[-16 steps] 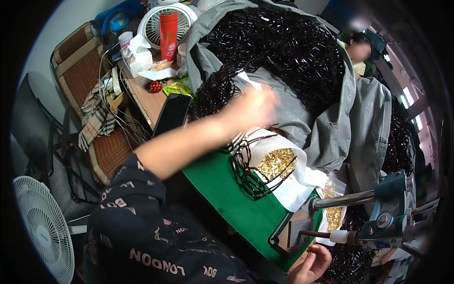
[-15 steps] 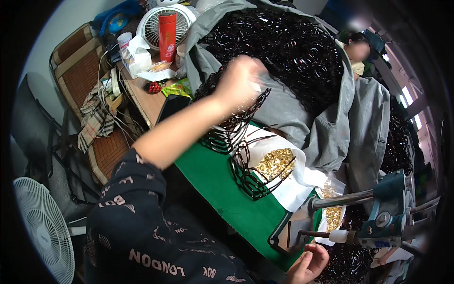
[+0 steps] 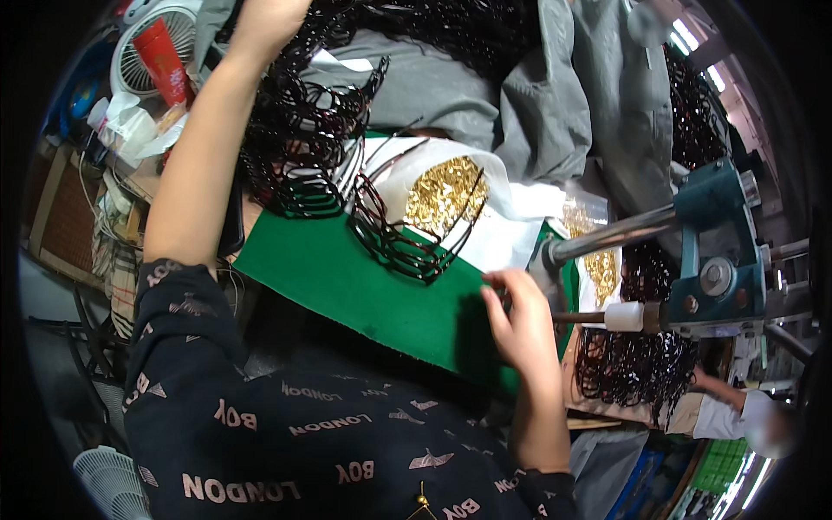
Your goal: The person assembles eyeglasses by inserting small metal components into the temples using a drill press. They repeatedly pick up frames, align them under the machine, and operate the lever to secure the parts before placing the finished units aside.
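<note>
My left hand (image 3: 270,24) reaches to the upper edge, over a large heap of dark glossy eyeglass frames (image 3: 451,30); its fingers are cut off there. Below it, several similar frames (image 3: 299,156) stand in a stacked row. A smaller cluster of frames (image 3: 403,243) lies on the green mat (image 3: 347,299), against a white bag (image 3: 503,234) of small gold metal pieces (image 3: 446,195). My right hand (image 3: 524,325) hovers at the mat's right side, thumb apart from the fingers, holding nothing visible. Beside it is the metal rod of a teal machine (image 3: 715,277).
A grey cloth (image 3: 438,91) lies under the heap. More gold pieces (image 3: 600,273) and dark frames (image 3: 628,364) are behind the machine's rods. A red bottle (image 3: 162,61) and white fan (image 3: 139,61) stand far left. Another person's arm (image 3: 719,390) shows at right.
The view has shifted, so the mat sits further left and higher. My left hand has moved away from the stacked row toward the heap. My right hand has risen from below the machine to the mat.
</note>
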Action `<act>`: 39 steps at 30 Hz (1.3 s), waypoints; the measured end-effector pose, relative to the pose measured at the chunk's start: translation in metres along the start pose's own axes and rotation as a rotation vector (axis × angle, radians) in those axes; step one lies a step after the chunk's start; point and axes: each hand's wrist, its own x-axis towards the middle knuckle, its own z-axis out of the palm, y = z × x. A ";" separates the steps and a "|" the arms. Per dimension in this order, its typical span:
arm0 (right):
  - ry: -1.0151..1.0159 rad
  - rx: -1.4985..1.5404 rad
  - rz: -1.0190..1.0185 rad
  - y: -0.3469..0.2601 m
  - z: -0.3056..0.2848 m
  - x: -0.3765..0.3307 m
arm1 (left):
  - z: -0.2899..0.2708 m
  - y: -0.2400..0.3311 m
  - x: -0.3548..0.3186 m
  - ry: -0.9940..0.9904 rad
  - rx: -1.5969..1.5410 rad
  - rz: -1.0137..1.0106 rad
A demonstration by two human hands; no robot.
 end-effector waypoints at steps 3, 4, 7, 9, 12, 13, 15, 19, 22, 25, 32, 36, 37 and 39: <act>0.060 -0.235 0.103 0.033 0.014 0.032 | 0.038 0.103 -0.030 -0.024 0.157 0.183; 0.058 -0.276 0.116 0.049 0.018 0.046 | 0.045 0.133 -0.041 0.024 0.153 0.196; 0.050 -0.359 0.252 0.073 0.029 0.088 | 0.039 0.161 -0.060 -0.099 -0.009 0.016; 0.028 -0.359 0.325 0.082 0.035 0.103 | 0.033 0.175 -0.074 -0.312 -0.052 -0.234; -0.021 -0.358 0.314 0.086 0.035 0.112 | 0.028 0.183 -0.086 -0.458 -0.092 -0.628; -0.070 -0.304 0.355 0.086 0.031 0.113 | 0.027 0.180 -0.088 -0.467 -0.113 -0.621; -0.095 -0.280 0.377 0.088 0.028 0.113 | 0.031 0.177 -0.093 -0.462 -0.267 -0.578; 0.016 -0.352 0.288 0.090 0.030 0.107 | 0.044 0.186 -0.103 -0.430 -0.668 -0.463; 0.131 -0.355 0.194 0.085 0.029 0.092 | 0.058 0.203 -0.118 -0.324 -0.785 -0.481; 0.159 -0.359 0.160 0.069 0.026 0.076 | 0.064 0.215 -0.129 -0.490 -1.036 -0.596; 0.102 -0.120 0.166 0.064 0.012 0.049 | 0.104 0.239 -0.153 -0.332 -1.097 -0.635; 0.098 0.279 0.352 0.063 0.011 0.048 | 0.122 0.251 -0.161 -0.242 -0.991 -0.714; 0.103 0.356 0.383 0.061 0.011 0.047 | 0.124 0.252 -0.163 -0.249 -0.969 -0.705; 0.198 0.337 0.300 0.064 0.010 0.046 | 0.129 0.254 -0.165 -0.260 -0.929 -0.694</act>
